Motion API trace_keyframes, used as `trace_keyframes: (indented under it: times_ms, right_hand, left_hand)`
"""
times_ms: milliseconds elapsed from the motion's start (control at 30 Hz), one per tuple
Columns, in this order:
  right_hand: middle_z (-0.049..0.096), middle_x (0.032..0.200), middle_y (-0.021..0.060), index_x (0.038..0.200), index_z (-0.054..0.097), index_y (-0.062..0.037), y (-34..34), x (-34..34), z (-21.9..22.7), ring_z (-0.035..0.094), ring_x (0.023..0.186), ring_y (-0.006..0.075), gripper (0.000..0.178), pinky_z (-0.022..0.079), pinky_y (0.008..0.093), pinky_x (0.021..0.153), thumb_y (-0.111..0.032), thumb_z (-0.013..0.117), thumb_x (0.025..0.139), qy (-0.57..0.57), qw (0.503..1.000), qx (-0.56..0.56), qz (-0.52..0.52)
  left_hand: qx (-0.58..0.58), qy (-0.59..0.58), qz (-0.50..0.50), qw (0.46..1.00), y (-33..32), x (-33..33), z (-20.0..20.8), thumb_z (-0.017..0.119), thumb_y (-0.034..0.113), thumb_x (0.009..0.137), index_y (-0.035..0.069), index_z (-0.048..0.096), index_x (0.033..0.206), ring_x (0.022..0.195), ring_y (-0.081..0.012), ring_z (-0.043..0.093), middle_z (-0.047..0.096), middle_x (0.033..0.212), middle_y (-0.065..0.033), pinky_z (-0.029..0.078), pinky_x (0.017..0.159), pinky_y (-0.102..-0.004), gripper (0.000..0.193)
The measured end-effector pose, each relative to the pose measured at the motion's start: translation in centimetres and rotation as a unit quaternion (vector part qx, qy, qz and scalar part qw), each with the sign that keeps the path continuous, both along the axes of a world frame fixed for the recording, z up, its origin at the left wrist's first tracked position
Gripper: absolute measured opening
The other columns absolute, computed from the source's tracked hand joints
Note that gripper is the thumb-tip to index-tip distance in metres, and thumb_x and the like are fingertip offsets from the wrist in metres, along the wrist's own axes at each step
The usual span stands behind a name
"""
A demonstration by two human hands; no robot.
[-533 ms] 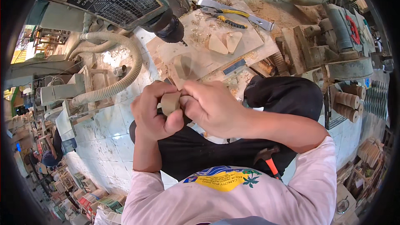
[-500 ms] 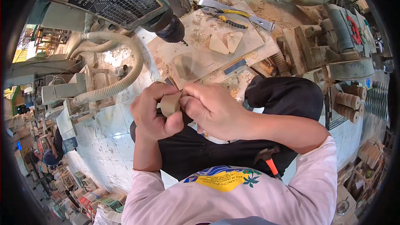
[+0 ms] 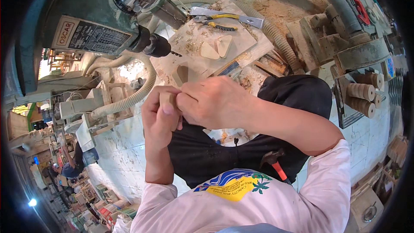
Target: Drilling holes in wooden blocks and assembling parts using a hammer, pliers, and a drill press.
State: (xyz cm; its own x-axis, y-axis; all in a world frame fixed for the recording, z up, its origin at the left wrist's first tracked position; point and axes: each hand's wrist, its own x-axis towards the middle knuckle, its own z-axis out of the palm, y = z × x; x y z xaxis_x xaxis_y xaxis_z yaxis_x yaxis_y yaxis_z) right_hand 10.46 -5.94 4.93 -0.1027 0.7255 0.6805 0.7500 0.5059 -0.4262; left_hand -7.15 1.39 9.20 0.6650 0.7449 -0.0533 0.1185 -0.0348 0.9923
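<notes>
A small light-brown wood block (image 3: pixel 167 99) is pinched in my left hand (image 3: pixel 157 114), its thumb lying along the near face. My right hand (image 3: pixel 217 102) is closed against the block's right side, knuckles up. Its fingertips are tucked out of sight, so what they hold is hidden. Both hands are above my lap, at the near edge of a wooden board (image 3: pixel 198 67). On that board, just beyond my hands, stands another wood block (image 3: pixel 180 74). Two pale, rounded triangular wood pieces (image 3: pixel 210 51) lie farther back.
A drill press chuck with its bit (image 3: pixel 159 46) overhangs the board's left side. Yellow-and-black pliers (image 3: pixel 221 26) and a flat metal bar (image 3: pixel 252 20) lie at the back. An orange-handled hammer (image 3: pixel 278 168) rests by my thigh. A ridged hose (image 3: pixel 144 90) curves at left; turned wood cylinders (image 3: pixel 361 91) are at right.
My right hand has rolled over the block, covering more of it, and the block has turned. A thin brown strip that stuck up between my fingers is now hidden. The view has shifted, showing more drill press.
</notes>
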Motion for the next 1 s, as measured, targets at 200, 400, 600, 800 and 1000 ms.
trace_keyframes:
  times_ms: [200, 400, 600, 800, 1000]
  right_hand:
    - [0.065, 0.076, 0.0066, 0.081, 0.061, -0.0062, -1.8, 1.4, 2.9, 0.065, 0.059, 0.0179, 0.022, 0.051, 0.0292, 0.056, -0.021, 0.066, 0.096, 0.316, 0.946, -0.070, 0.028]
    - [0.069, 0.076, 0.0140, 0.098, 0.074, -0.0030, -0.5, 10.3, 3.7, 0.065, 0.065, 0.0307, 0.031, 0.052, 0.0392, 0.065, -0.033, 0.064, 0.097, 0.456, 0.886, -0.059, -0.060]
    - [0.075, 0.093, 0.0148, 0.102, 0.078, -0.0057, -0.1, 12.5, 2.3, 0.072, 0.084, 0.0314, 0.021, 0.056, 0.0406, 0.077, -0.023, 0.069, 0.093, 0.263, 0.949, 0.001, -0.174]
    - [0.070, 0.085, 0.0162, 0.093, 0.074, -0.0035, -0.5, 11.9, 2.2, 0.069, 0.088, 0.0373, 0.015, 0.055, 0.0477, 0.079, -0.017, 0.068, 0.093, 0.180, 0.968, -0.079, -0.158]
    - [0.068, 0.083, 0.0174, 0.090, 0.068, -0.0025, -0.6, 9.8, 1.4, 0.069, 0.088, 0.0389, 0.022, 0.055, 0.0497, 0.078, -0.022, 0.063, 0.097, 0.097, 0.979, -0.152, -0.093]
  left_hand:
    - [0.341, -0.012, 0.153, 0.928, 1.1, -0.9, 0.1, 0.065, 0.055, 0.094, -0.003, 0.059, 0.114, 0.070, -0.0157, 0.064, 0.064, 0.089, -0.0085, 0.049, 0.057, -0.0259, 0.062]
    - [0.097, 0.177, -0.017, 0.979, 2.5, 3.2, -5.6, 0.056, 0.013, 0.082, 0.000, 0.061, 0.107, 0.077, -0.0111, 0.055, 0.059, 0.079, -0.0050, 0.045, 0.069, -0.0282, 0.028]
    - [0.448, 0.359, 0.015, 0.819, 4.4, 10.3, -9.7, 0.072, 0.021, 0.089, 0.009, 0.066, 0.128, 0.090, -0.0307, 0.068, 0.069, 0.104, -0.0152, 0.055, 0.083, -0.0455, 0.042]
    - [0.282, 0.296, 0.042, 0.912, 5.1, 8.1, -8.6, 0.063, 0.026, 0.097, 0.006, 0.053, 0.146, 0.077, -0.0247, 0.066, 0.069, 0.112, -0.0169, 0.055, 0.072, -0.0382, 0.054]
    - [-0.281, -0.189, 0.052, 0.939, 1.2, 6.9, -5.1, 0.031, 0.040, 0.107, 0.002, 0.045, 0.152, 0.062, -0.0165, 0.057, 0.067, 0.119, -0.0189, 0.048, 0.058, -0.0267, 0.061]
